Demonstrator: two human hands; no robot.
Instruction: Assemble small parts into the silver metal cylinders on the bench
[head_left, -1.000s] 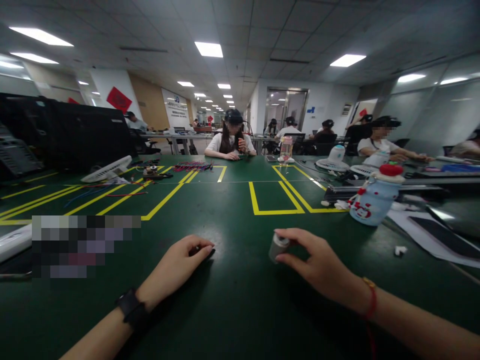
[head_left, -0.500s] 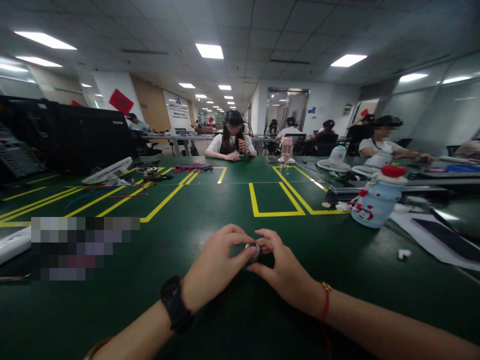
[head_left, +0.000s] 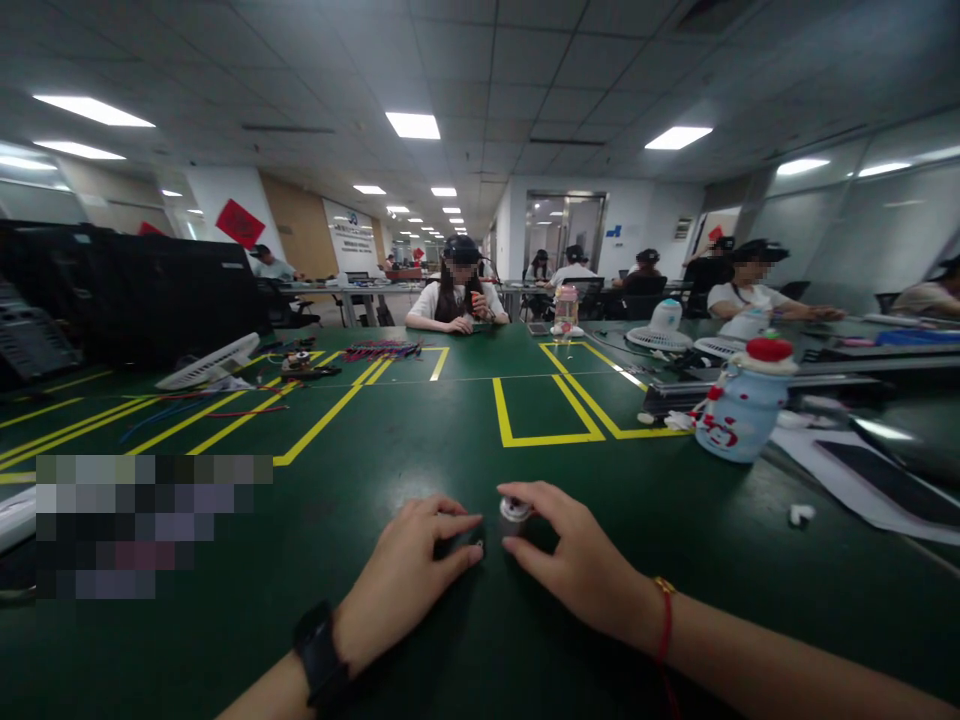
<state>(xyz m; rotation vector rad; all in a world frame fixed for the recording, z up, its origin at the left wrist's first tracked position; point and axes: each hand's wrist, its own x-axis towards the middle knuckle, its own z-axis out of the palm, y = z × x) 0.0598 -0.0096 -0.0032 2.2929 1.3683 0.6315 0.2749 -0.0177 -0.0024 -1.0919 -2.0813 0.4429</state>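
Near the table's front middle, a small silver-grey cylinder (head_left: 514,516) with a pale top stands upright on the green surface. My right hand (head_left: 574,550) has it between the thumb and the forefinger, which curls over its top edge. Just left of it is my left hand (head_left: 416,555), apart from the cylinder, thumb and forefinger curved toward each other. At those fingertips shows a small dark piece (head_left: 481,547) with a light spot; its kind is too small to tell.
Yellow tape lines (head_left: 551,440) mark the green table (head_left: 390,470). A blue bottle (head_left: 742,405) with a red lid stands right, near a white earbud case (head_left: 801,515). Wires (head_left: 382,350) and a white fan (head_left: 210,362) lie left. A person (head_left: 459,290) sits opposite.
My left hand has drawn away from the cylinder to the left, with the small dark piece at its fingertips. My right hand keeps the cylinder, now more exposed. The view has tilted slightly.
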